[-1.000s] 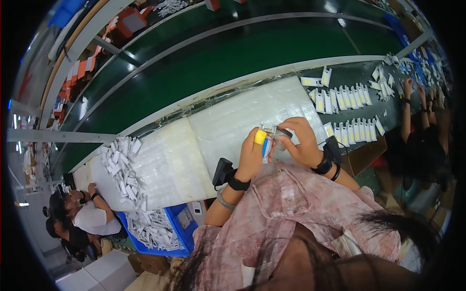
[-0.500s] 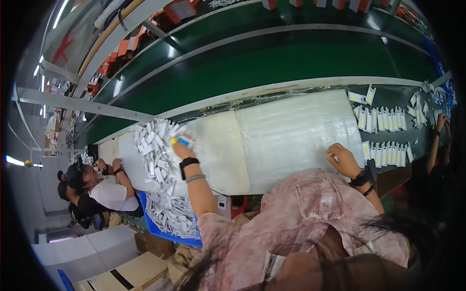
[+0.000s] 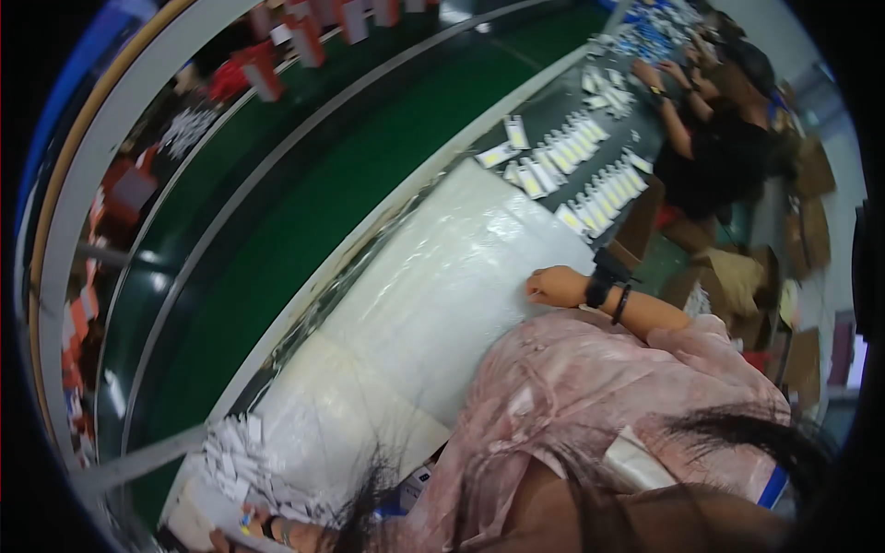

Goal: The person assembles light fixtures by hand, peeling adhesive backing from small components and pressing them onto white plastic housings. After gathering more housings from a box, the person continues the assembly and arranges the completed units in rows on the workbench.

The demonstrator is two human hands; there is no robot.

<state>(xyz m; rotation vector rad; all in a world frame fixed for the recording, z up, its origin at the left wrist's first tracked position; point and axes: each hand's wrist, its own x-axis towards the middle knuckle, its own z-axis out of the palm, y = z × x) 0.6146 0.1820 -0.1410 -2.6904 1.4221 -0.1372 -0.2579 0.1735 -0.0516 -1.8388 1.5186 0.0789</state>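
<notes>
At the lower left, my left hand [image 3: 258,522] is closed on a small blue-and-yellow piece [image 3: 245,525], blurred and too small to name. Beside it lies a heap of small white plastic pieces [image 3: 235,461]. My right hand [image 3: 556,286], wearing a black wristband, is over the right end of the padded work surface [image 3: 415,267], wrapped in clear film. Its fingers curl inward, and whatever they may hold is hidden. Beyond this hand, white pieces with yellow panels stand in two rows [image 3: 604,196] [image 3: 567,147] on a dark tabletop.
A green conveyor belt [image 3: 277,184] runs along the far side. Red-and-white boxes [image 3: 304,37] stand beyond it. At the upper right a co-worker in black [image 3: 728,157] handles small blue-and-white parts [image 3: 645,32]. Another person's hand [image 3: 221,541] is near my left hand. Cardboard boxes [image 3: 807,212] stand at right.
The view has swung to the right and tilted. My left hand has moved from over the heap to its far left end, with the small piece still in it. My right hand's fingers are more curled.
</notes>
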